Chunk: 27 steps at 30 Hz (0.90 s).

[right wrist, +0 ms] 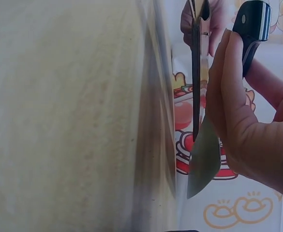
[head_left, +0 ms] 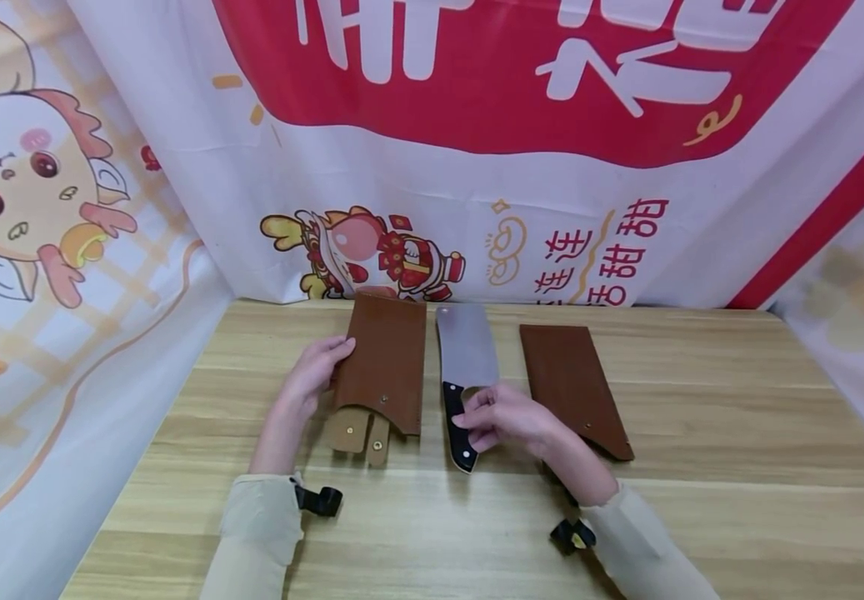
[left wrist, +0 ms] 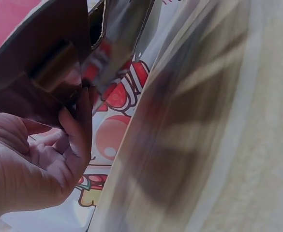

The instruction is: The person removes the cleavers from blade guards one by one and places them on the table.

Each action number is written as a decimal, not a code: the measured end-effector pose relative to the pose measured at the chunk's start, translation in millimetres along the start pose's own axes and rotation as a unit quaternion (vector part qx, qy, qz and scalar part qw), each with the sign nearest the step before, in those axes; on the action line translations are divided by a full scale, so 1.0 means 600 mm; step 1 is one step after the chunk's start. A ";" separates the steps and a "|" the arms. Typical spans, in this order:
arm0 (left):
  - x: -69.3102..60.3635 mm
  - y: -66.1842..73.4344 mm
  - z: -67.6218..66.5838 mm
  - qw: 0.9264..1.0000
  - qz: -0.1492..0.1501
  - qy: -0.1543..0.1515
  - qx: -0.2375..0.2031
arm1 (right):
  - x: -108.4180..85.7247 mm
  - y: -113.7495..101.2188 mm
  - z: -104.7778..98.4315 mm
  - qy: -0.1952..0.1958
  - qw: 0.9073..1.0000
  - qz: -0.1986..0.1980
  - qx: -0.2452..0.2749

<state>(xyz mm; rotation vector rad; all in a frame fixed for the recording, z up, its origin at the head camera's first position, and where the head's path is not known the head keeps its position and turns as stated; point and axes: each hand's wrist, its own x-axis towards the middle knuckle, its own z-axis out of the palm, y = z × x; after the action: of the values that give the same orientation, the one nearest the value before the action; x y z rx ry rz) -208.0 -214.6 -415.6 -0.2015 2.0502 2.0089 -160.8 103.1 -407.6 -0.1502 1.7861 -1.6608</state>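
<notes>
Sleeves [head_left: 255,521] pale beige, both forearms reach forward over wooden table [head_left: 432,542], black device strapped at each wrist. Left hand [head_left: 319,371] angled up and inward, grasping outer edge of brown sheath [head_left: 382,354], thumb on top, fingers beneath; left wrist view shows sheath raised off table. Right hand [head_left: 506,412] comes in from lower right, palm turned inward, pinching black handle of cleaver [head_left: 469,354] between thumb and fingers.

Writing: cloth backdrop [head_left: 379,162] beyond hands has big white characters on red, cut off at top, not readable. Smaller red characters beyond right hand: 连 and 甜 legible, each repeated, lowest part hidden behind table edge.

Positions: sheath directly right of left hand, two tan straps [head_left: 349,429] hanging from near end, toward wearer. Cleaver between hands, just right of that sheath; blade points away from right hand, butt of handle toward wearer. Second brown sheath [head_left: 570,379] lies on table, just right of right hand, near end beside forearm.
</notes>
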 end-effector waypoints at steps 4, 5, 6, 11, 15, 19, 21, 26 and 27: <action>0.001 -0.001 0.000 1.000 -0.001 -0.001 0.009 | 0.002 0.003 -0.001 -0.006 1.000 0.005 -0.004; 0.002 -0.002 -0.001 1.000 -0.001 -0.002 0.011 | 0.003 0.004 -0.001 -0.007 1.000 0.005 -0.005; 0.002 -0.002 -0.001 1.000 -0.002 -0.002 0.014 | 0.003 0.005 -0.001 -0.008 1.000 0.006 -0.006; 0.004 -0.006 -0.001 0.999 -0.013 -0.010 0.028 | 0.006 0.007 -0.001 -0.010 1.000 0.007 -0.011; 0.005 -0.008 0.000 0.999 -0.018 -0.014 0.035 | 0.006 0.007 -0.002 -0.008 1.000 0.009 -0.011; 0.005 -0.008 0.000 0.999 -0.022 -0.016 0.045 | 0.005 0.006 -0.003 -0.012 1.000 0.009 -0.011; 0.005 -0.008 0.001 0.998 -0.025 -0.017 0.048 | 0.005 0.005 -0.003 -0.014 1.000 0.010 -0.012; 0.007 -0.011 0.000 0.998 -0.032 -0.013 0.051 | 0.005 0.006 -0.002 -0.007 1.000 0.010 -0.017; 0.007 -0.012 -0.001 0.998 -0.032 -0.011 0.053 | 0.005 0.006 -0.001 -0.004 1.000 0.009 -0.019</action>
<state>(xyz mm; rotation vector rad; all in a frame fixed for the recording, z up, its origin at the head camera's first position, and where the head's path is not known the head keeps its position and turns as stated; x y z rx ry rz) -209.9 -214.8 -423.5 -0.2209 2.1028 1.8500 -162.4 102.7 -412.2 -0.1573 1.8079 -1.6121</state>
